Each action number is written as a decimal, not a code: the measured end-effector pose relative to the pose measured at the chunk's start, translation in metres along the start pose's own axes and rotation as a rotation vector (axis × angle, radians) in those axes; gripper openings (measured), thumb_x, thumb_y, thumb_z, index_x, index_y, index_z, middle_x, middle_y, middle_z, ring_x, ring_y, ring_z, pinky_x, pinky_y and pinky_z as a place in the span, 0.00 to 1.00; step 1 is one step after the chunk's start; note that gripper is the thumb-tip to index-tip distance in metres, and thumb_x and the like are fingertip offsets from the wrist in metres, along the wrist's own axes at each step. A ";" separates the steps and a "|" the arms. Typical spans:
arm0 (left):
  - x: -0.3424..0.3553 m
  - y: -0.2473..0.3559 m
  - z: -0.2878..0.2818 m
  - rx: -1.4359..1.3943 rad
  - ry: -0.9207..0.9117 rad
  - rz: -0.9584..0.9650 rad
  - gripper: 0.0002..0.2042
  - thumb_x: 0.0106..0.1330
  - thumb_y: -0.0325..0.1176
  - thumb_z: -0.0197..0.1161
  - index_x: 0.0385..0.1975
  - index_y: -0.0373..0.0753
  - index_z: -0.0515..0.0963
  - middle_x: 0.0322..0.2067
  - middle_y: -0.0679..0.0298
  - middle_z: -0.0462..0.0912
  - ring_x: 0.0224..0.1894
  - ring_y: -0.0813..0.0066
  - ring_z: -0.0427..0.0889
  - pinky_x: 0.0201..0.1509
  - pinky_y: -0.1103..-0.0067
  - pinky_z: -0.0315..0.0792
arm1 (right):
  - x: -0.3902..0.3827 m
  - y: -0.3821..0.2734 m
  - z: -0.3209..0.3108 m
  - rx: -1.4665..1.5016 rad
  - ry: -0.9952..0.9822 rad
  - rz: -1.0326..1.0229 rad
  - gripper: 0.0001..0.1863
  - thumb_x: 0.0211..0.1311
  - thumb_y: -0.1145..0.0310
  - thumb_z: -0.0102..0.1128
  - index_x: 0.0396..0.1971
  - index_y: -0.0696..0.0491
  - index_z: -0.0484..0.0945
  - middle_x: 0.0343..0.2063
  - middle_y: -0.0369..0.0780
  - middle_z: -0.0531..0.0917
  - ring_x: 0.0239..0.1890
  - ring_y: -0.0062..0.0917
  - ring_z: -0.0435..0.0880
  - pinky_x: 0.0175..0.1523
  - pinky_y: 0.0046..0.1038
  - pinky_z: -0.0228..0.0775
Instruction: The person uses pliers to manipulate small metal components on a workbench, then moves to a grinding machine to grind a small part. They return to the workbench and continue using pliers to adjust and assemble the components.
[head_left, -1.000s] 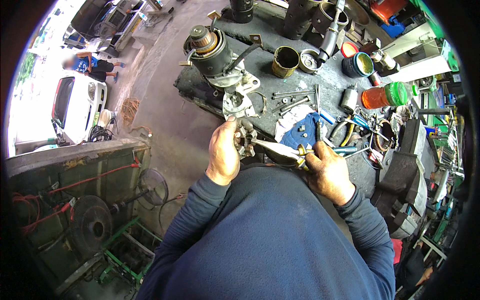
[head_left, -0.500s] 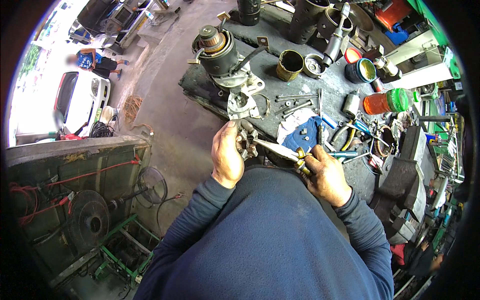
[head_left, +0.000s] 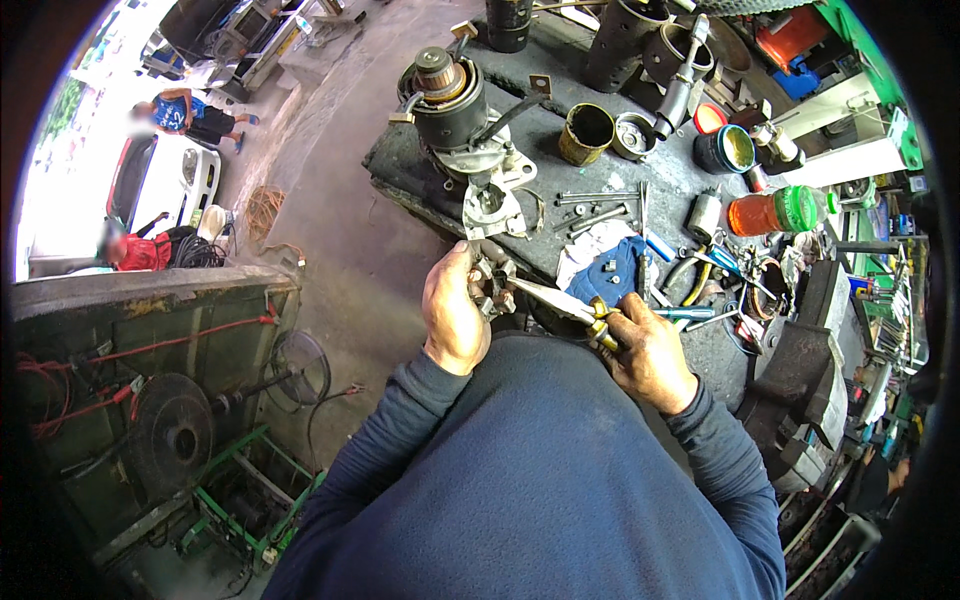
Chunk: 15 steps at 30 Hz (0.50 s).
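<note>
My left hand [head_left: 455,312] is closed around a small metal part with several blocky pieces around a ring [head_left: 493,280], possibly a brush holder. Long-nose pliers [head_left: 553,298] with yellow handles are in my right hand [head_left: 648,352], and their tips reach the part's right side. Whether the jaws grip anything I cannot make out. Just beyond stands a partly dismantled motor [head_left: 450,125] with a copper-coloured top, on the bench's near left corner. Its light metal housing end [head_left: 492,207] points toward my left hand.
On the dark workbench [head_left: 560,90] lie bolts [head_left: 598,217], a blue cloth [head_left: 605,275], screwdrivers and a red-orange bottle with a green top [head_left: 772,211]. Open cans [head_left: 585,134] stand farther back. At left are a metal panel [head_left: 150,320] with red cables and people beside a white car [head_left: 180,180].
The view has shifted slightly, and a person in red has come into sight by the white car. My hands, the metal part and the pliers hold nearly the same positions.
</note>
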<state>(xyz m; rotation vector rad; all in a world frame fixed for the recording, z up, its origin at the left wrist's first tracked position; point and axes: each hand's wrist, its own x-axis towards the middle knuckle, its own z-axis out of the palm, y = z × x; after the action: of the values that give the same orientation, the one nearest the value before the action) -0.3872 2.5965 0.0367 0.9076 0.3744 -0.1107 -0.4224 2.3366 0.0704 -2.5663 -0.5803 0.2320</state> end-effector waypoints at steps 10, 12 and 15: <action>-0.010 0.004 -0.005 0.438 -0.165 0.421 0.26 0.79 0.54 0.49 0.47 0.31 0.77 0.44 0.54 0.83 0.39 0.70 0.84 0.41 0.75 0.82 | 0.007 0.003 0.003 0.297 -0.110 0.035 0.14 0.60 0.67 0.74 0.41 0.57 0.82 0.34 0.46 0.78 0.36 0.47 0.82 0.41 0.44 0.75; -0.004 0.007 -0.009 0.570 -0.242 0.610 0.29 0.78 0.56 0.49 0.47 0.29 0.77 0.44 0.51 0.83 0.42 0.67 0.83 0.44 0.72 0.80 | 0.009 0.004 0.001 0.371 -0.162 0.033 0.13 0.62 0.68 0.74 0.41 0.58 0.82 0.34 0.47 0.79 0.38 0.47 0.82 0.45 0.43 0.74; 0.001 0.012 -0.010 0.664 -0.300 0.744 0.30 0.77 0.57 0.50 0.45 0.28 0.78 0.42 0.49 0.84 0.43 0.62 0.84 0.47 0.68 0.79 | 0.008 0.004 0.003 0.539 -0.190 0.033 0.14 0.65 0.66 0.73 0.39 0.60 0.79 0.32 0.44 0.74 0.35 0.37 0.76 0.44 0.38 0.70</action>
<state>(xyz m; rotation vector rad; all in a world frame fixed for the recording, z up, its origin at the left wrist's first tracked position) -0.3860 2.6118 0.0395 1.6078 -0.3198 0.3323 -0.4148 2.3389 0.0652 -2.0439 -0.4647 0.5652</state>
